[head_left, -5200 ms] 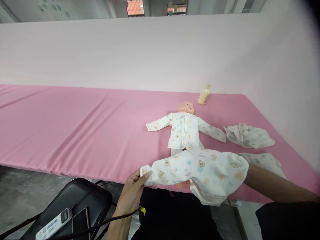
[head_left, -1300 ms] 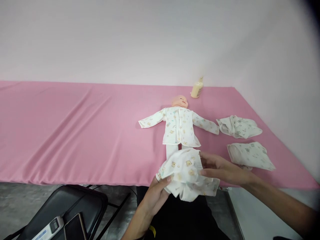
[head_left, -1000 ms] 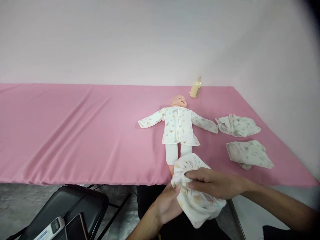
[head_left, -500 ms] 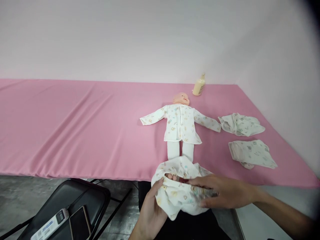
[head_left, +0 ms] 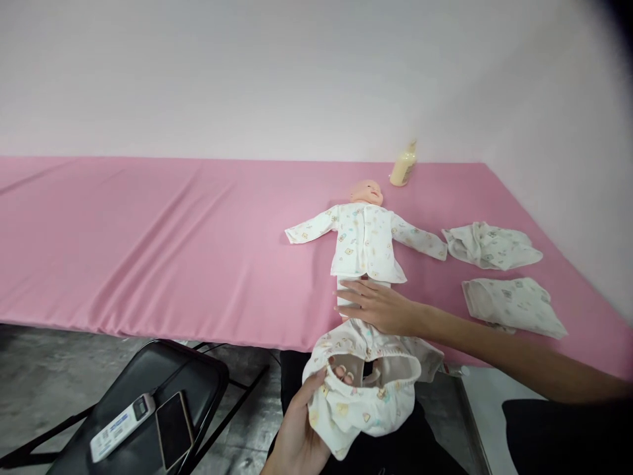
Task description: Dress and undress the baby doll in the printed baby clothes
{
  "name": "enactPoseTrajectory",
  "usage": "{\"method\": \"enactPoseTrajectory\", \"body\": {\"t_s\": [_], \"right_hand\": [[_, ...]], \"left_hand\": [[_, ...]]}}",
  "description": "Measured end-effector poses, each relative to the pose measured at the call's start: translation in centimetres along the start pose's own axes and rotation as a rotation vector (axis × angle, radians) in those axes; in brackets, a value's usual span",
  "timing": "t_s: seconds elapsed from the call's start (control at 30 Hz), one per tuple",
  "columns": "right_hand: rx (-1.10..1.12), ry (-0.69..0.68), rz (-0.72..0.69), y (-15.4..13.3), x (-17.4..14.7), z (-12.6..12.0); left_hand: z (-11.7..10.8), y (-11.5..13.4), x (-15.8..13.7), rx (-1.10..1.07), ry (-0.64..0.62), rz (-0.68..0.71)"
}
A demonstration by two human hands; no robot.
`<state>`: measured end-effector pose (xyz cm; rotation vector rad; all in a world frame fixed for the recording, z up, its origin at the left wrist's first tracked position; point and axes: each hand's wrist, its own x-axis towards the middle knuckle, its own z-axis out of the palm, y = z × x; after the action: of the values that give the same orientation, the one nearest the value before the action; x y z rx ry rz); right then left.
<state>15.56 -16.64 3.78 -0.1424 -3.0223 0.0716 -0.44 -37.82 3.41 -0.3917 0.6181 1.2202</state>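
Observation:
My left hand [head_left: 301, 422] grips the waistband of white printed baby pants [head_left: 363, 412], with its fingertips inside the opening. The waist gapes toward me at the table's front edge. Fingers stretched out, my right hand [head_left: 378, 307] lies over the white-covered legs [head_left: 345, 290] of a baby doll [head_left: 366, 191]; whether it presses on them I cannot tell. The doll lies on its back in a white printed jacket [head_left: 366, 241], arms spread, head toward the wall. The pants and my right hand hide its feet.
Two folded white printed cloths [head_left: 492, 245] [head_left: 514, 305] lie right of the doll. A pump bottle [head_left: 404, 165] stands behind its head. The pink-covered table [head_left: 198, 264] meets the wall. A black chair [head_left: 182, 356] at lower left holds a phone [head_left: 174, 432] and a white device [head_left: 121, 429].
My right hand has let go of the pants' waistband and moved up over the doll's legs. The waist opening now gapes wider. My left hand keeps its hold.

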Motion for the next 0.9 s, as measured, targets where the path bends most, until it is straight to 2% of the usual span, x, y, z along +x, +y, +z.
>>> {"method": "enactPoseTrajectory", "body": {"t_s": [0.1,0.2,0.33,0.53,0.67,0.77,0.9], "right_hand": [[0.013,-0.046,-0.101,0.1,1.0,0.7],[0.016,-0.044,-0.143,0.4,1.4,1.0],[0.022,0.023,-0.134,0.8,1.7,0.7],[0.135,0.142,-0.051,0.7,2.4,-1.7],[0.178,0.177,-0.032,0.8,3.1,-2.6],[0.114,0.193,-0.025,0.9,3.3,-2.5],[-0.024,0.200,-0.036,1.2,3.5,-1.9]], "left_hand": [[-0.6,0.1,-0.7,0.006,0.022,-0.003],[-0.8,0.2,-0.9,-0.006,0.022,0.020],[-0.8,0.3,-0.6,-0.034,0.012,0.033],[-1.9,0.7,0.3,-0.035,-0.058,0.101],[-2.3,1.0,1.1,0.005,-0.166,0.056],[-2.0,1.2,1.5,0.009,-0.239,0.047],[-2.2,1.4,1.7,0.035,-0.230,0.041]]}}
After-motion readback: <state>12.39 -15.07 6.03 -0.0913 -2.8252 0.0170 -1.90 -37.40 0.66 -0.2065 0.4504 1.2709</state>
